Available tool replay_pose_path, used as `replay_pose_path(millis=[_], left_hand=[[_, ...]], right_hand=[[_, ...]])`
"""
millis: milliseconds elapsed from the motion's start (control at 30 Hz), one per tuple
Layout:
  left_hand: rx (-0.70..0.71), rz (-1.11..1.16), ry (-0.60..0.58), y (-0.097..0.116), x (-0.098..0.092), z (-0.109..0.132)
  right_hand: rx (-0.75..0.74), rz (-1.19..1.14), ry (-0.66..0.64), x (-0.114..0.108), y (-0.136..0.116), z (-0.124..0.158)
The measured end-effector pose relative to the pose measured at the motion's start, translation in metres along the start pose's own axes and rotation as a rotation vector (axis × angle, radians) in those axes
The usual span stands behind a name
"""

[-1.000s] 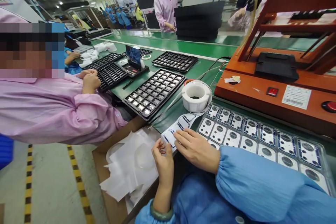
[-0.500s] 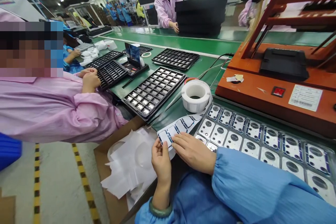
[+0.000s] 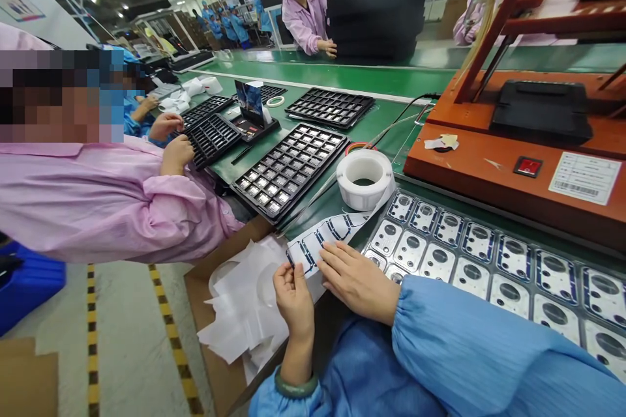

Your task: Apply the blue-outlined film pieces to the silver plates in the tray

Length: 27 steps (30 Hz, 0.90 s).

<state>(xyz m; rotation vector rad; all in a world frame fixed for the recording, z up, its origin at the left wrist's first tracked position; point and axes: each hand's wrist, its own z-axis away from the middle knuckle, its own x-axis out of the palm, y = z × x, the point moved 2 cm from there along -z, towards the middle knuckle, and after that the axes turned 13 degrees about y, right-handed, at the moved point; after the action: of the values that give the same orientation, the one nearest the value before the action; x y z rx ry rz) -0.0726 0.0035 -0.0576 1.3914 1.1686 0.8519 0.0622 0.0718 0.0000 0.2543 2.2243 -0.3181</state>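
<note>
A white backing strip [image 3: 317, 240] with dark blue sticker outlines runs from a white roll [image 3: 364, 179] toward me. My left hand [image 3: 295, 300], a green bangle at its wrist, is closed in a pinch on the strip's near end. My right hand [image 3: 357, 281] lies over the strip with its fingers stretched out flat, its fingertips beside the outlines. To the right of that hand is a clear tray [image 3: 493, 249] of silvery plates with round holes; the plates in the far row bear dark blue edging. My blue right sleeve covers part of this tray.
An orange machine [image 3: 469, 176] with a red switch stands behind the plate tray. Black compartment trays [image 3: 288, 172] with small metallic parts lie on the green table. Below left, a cardboard box [image 3: 215, 339] holds crumpled white paper [image 3: 252, 303]. A co-worker in pink [image 3: 112, 202] sits at left.
My left hand has shifted slightly left and down with the strip's end. My right hand stays flat on the strip. The view has turned a little, and the left co-worker's hands have moved apart.
</note>
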Motion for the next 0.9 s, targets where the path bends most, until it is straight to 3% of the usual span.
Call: replay_pose_path(millis=[233,433,567,733,900], left_hand=[[0.289,-0.051,0.002,-0.005,-0.004,0.003],[0.594,-0.033,-0.002,-0.006,-0.012,0.001],[0.738,0.047,-0.07,-0.003,-0.017,0.004],[0.768,0.167,-0.139,0.014,-0.019,0.012],[0.591,0.255,-0.18,0.036,-0.019,0.021]], right_hand=[[-0.1,0.076,-0.01,0.0,-0.004,0.0],[0.07,0.028,-0.061,0.003,-0.002,0.0],[0.172,-0.019,-0.093,0.005,0.0,-0.001],[0.189,-0.044,-0.096,0.005,0.002,-0.001],[0.18,-0.071,-0.082,0.002,0.003,-0.001]])
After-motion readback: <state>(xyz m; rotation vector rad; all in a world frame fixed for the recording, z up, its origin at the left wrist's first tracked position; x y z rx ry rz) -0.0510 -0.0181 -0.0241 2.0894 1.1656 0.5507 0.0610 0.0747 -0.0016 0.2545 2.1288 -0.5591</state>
